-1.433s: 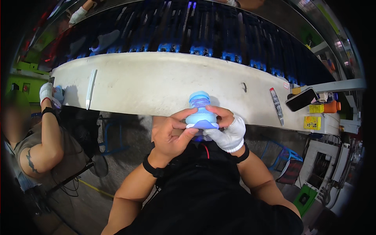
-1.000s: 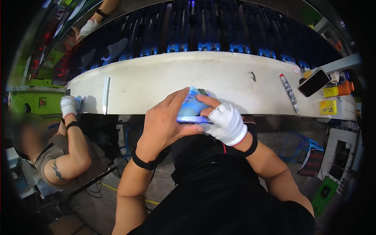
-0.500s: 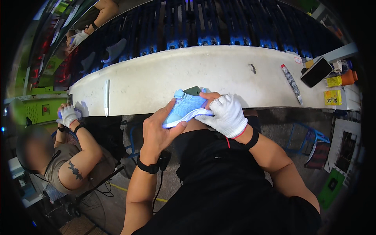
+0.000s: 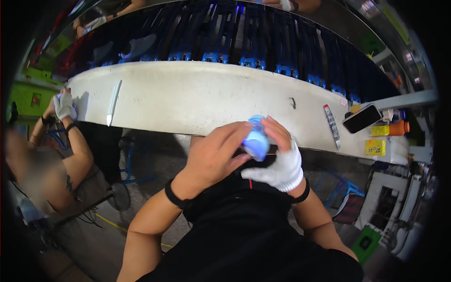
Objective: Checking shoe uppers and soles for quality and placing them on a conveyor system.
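Note:
A small light-blue sneaker (image 4: 256, 143) is held up in front of my body near the table's front edge, now seen end-on and smeared by motion. Bare fingers of my left hand (image 4: 209, 152) press against its left side, the thumb below. My right hand (image 4: 283, 162) wears a white knit glove that leaves some fingertips bare. Those fingertips curl over the sneaker's right side, while the gloved thumb stands apart below it. Most of the sole and the inside of the shoe are hidden.
On the pale table (image 4: 183, 98) lie a whitish pen-like tool (image 4: 114, 103), a wrapped blade-like tool (image 4: 332, 127), a small dark strip (image 4: 293, 103), a phone (image 4: 361, 118) and yellow boxes (image 4: 375, 147). Beyond runs a dark conveyor (image 4: 225, 33) carrying shoes. A co-worker (image 4: 70, 155) sits at the left.
The sneaker has turned from side-on to end-on and shifted right. My left hand has moved right to its side. The whole view has swung, moving the table items left.

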Motion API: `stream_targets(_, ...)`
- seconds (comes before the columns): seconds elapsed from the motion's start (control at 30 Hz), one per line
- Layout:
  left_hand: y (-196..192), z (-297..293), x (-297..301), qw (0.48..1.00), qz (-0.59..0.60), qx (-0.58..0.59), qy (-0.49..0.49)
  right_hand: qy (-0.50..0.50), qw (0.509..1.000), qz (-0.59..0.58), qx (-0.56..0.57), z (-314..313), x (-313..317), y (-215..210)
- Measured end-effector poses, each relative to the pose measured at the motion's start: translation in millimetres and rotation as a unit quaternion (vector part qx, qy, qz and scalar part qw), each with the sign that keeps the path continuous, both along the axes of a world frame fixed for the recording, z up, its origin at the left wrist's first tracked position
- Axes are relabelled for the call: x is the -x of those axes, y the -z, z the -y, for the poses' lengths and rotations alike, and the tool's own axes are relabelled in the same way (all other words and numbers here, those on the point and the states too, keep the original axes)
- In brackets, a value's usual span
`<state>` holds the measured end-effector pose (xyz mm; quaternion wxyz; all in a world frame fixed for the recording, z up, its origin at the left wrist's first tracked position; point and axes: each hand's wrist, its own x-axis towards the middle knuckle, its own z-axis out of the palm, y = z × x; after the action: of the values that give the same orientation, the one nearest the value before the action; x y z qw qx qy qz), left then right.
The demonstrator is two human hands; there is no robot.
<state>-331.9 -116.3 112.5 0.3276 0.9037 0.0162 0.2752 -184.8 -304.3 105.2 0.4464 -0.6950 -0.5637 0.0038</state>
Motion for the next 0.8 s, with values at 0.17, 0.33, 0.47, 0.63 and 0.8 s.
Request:
stream_targets(0.17,35.2,32.4,-9.7,0.994,0.086,0.07,-0.008,0.0,0.987,-0.161,-0.019,12.0,8.0,-10.5)
stream_targets(0.33,39.0,35.7,-11.0,0.989,0.123,0.079,0.002,0.023,0.992,-0.121,-0.013,11.0,-0.1,-3.2)
stream_targets(0.47,46.6,32.3,-9.2,0.986,0.142,0.082,0.008,-0.01,0.991,-0.133,0.008,7.7,-7.5,-10.6)
stream_targets(0.63,50.3,21.9,-8.1,0.99,0.1,0.095,0.02,-0.106,0.978,-0.177,-0.013,5.5,-19.0,-4.7)
stream_targets(0.8,56.5,6.7,3.8,0.99,0.044,0.122,0.06,-0.137,0.971,-0.193,-0.029,0.2,-21.3,-5.4)
